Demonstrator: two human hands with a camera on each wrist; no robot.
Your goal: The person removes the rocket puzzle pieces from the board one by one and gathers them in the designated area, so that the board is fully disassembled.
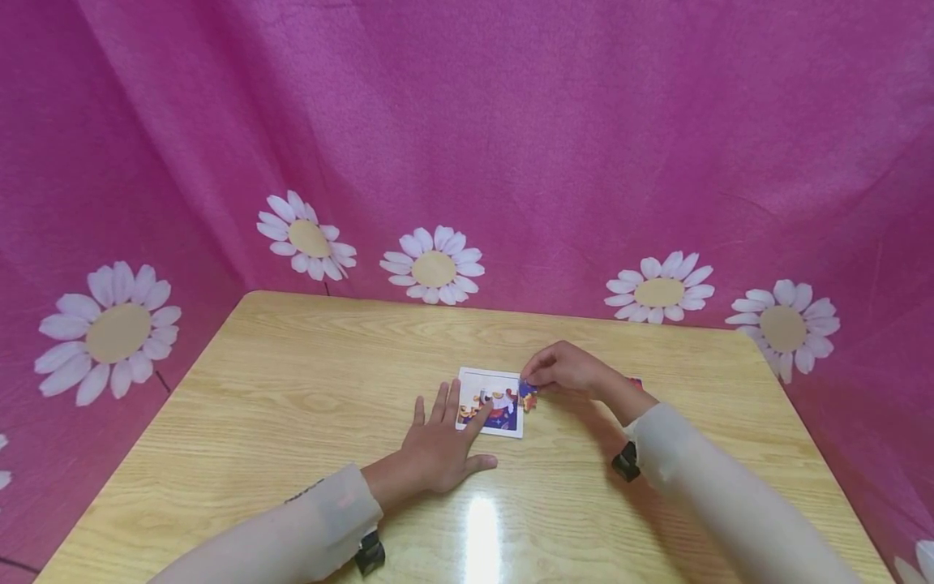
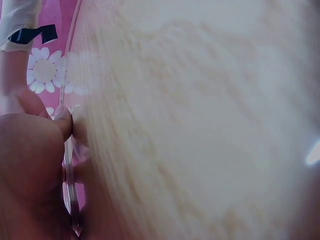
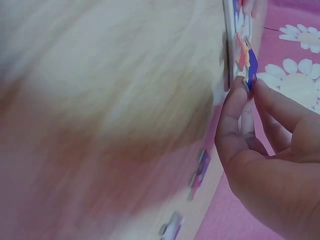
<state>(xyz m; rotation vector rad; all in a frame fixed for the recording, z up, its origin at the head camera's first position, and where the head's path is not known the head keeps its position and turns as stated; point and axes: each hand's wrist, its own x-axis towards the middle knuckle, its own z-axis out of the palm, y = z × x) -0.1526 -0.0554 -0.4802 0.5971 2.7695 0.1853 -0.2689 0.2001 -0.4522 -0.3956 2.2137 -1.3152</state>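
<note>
A white-framed jigsaw puzzle board (image 1: 485,380) lies flat on the table, its lower part filled with colourful pieces and its upper part bare white. My left hand (image 1: 440,448) is spread with straight fingers, the fingertips resting over the board's left side and lower pieces. In the left wrist view only part of that hand (image 2: 32,155) shows. My right hand (image 1: 571,369) pinches a blue, yellow and red puzzle piece (image 1: 529,395) between thumb and fingertips at the board's right edge. The right wrist view shows this piece (image 3: 251,67) tilted, close over the board.
Partly hidden behind my right wrist, a red and blue puzzle piece (image 1: 636,382) lies on the wooden table (image 1: 328,365). The right wrist view shows loose pieces (image 3: 201,169) on the tabletop. A pink curtain (image 1: 511,162) with white flowers hangs around the table's edges.
</note>
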